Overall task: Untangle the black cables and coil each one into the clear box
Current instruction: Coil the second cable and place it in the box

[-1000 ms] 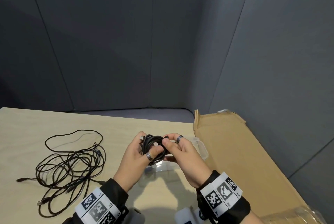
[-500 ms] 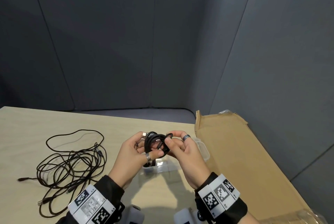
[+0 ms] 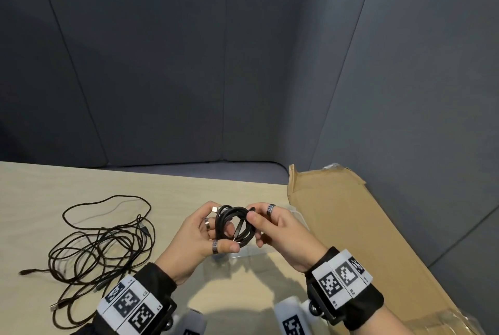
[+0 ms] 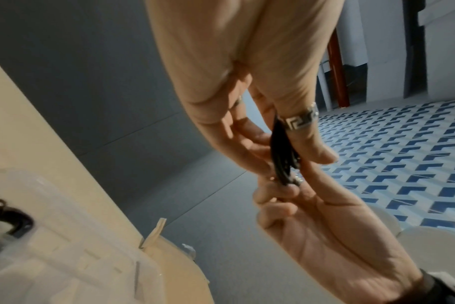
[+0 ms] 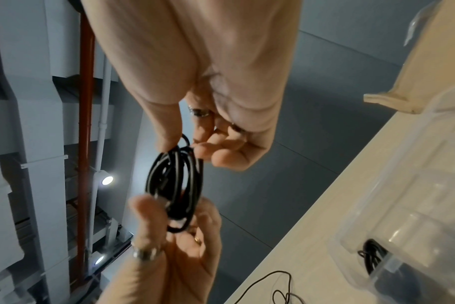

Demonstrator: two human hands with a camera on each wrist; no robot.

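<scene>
A small coil of black cable hangs in the air between both hands, above the clear box. My left hand pinches the coil's lower left side between thumb and fingers. The right hand pinches its upper right edge. The right wrist view shows the coil as several loops held top and bottom. Another coiled black cable lies inside the clear box. A loose tangle of black cables is spread on the table at the left.
A flat cardboard sheet lies along the table's right side, close to the box. Crinkled clear plastic sits at its near end. Grey padded partitions enclose the light wooden table at the back and right.
Both hands have kept hold of the coil and shifted their grip on it. The loops now stand more open and face the head camera. The tangle on the table has not moved.
</scene>
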